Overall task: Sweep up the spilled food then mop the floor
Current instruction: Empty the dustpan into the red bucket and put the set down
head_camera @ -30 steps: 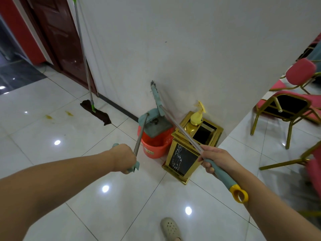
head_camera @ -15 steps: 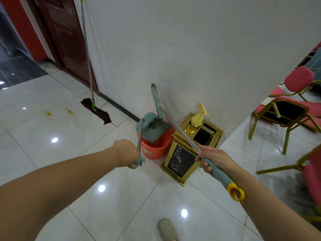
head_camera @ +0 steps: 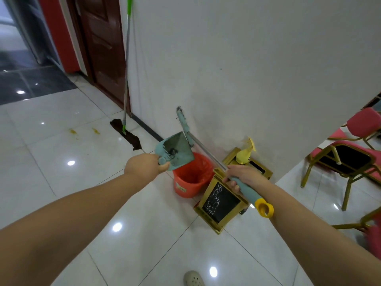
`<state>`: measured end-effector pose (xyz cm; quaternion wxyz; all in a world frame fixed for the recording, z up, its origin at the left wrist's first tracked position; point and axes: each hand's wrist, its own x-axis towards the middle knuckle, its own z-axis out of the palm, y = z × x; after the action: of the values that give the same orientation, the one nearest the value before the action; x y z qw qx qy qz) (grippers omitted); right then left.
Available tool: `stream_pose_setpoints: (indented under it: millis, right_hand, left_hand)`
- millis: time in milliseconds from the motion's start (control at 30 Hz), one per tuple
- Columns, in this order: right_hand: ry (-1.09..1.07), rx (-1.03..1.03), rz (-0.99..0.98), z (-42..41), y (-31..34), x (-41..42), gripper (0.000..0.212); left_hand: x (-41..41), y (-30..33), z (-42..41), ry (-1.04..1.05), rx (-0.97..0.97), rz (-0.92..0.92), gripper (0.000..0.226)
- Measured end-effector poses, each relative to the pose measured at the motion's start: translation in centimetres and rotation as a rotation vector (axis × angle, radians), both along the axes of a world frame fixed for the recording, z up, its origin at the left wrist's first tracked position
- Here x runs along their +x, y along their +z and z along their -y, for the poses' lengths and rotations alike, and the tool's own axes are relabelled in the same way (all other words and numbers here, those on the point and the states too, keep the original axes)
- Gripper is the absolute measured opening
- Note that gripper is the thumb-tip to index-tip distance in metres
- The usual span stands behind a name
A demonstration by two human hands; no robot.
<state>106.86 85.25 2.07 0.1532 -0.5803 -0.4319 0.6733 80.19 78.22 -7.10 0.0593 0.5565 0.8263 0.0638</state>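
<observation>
The teal dustpan (head_camera: 175, 152) hangs tipped above the orange bucket (head_camera: 191, 175), its open, dirty inside turned toward the camera and its toothed edge at the left. The left hand (head_camera: 144, 166) grips the dustpan's handle end in a closed fist, just left of the bucket's rim. The right hand (head_camera: 241, 175) is curled round the teal grip of the broom (head_camera: 206, 153), to the right of the bucket; the metal shaft slants up and left over the bucket, and the broom head touches or nearly touches the white wall (head_camera: 247, 69) above it. A yellow ring (head_camera: 265, 209) ends the broom's grip below the right wrist.

Just right of the bucket stands a gold-framed black bin (head_camera: 221, 201), with a yellow spray bottle (head_camera: 245, 154) on top of it. Left of the bucket, a green-handled mop (head_camera: 126, 79) leans against the wall, its dark cloth head on the white tiled floor (head_camera: 82, 182). Farther left of the mop head lie yellow food spills (head_camera: 73, 132). Well to the right of the bucket stand red-cushioned, gold-framed chairs (head_camera: 350, 157). A pale shoe (head_camera: 192, 278) shows at the bottom edge.
</observation>
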Motion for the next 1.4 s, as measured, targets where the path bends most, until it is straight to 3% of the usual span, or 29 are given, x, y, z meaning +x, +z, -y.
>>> stream_pose_setpoints:
  millis: [33, 300, 567, 833, 1033, 1400]
  right_hand:
    - [0.031, -0.008, 0.029, 0.0, 0.4, -1.0, 0.006]
    - [0.261, -0.061, 0.117, -0.8, 0.8, -9.0, 0.026]
    - [0.466, -0.028, 0.257, -1.8, -1.6, -18.0, 0.020]
    - [0.591, -0.146, 0.332, -7.3, -6.0, -26.1, 0.024]
    - [0.646, -0.266, 0.389, -14.9, -9.1, -30.2, 0.017]
    - [0.883, -0.391, 0.486, -24.5, -10.3, -37.6, 0.020]
  left_hand:
    - [-0.4, 0.1, 0.6, 0.055, 0.024, 0.034, 0.048]
    - [-4.1, -0.7, 5.1, 0.419, 0.198, 0.442, 0.051]
    - [-6.2, -4.7, 7.2, 0.713, 0.273, 0.872, 0.064]
    - [-8.0, -8.4, 3.4, 0.805, 0.221, 0.944, 0.061]
    - [-9.1, -11.0, -3.0, 0.967, 0.204, 1.105, 0.056]
    - [-11.0, -11.4, -14.4, 1.164, 0.165, 1.310, 0.052]
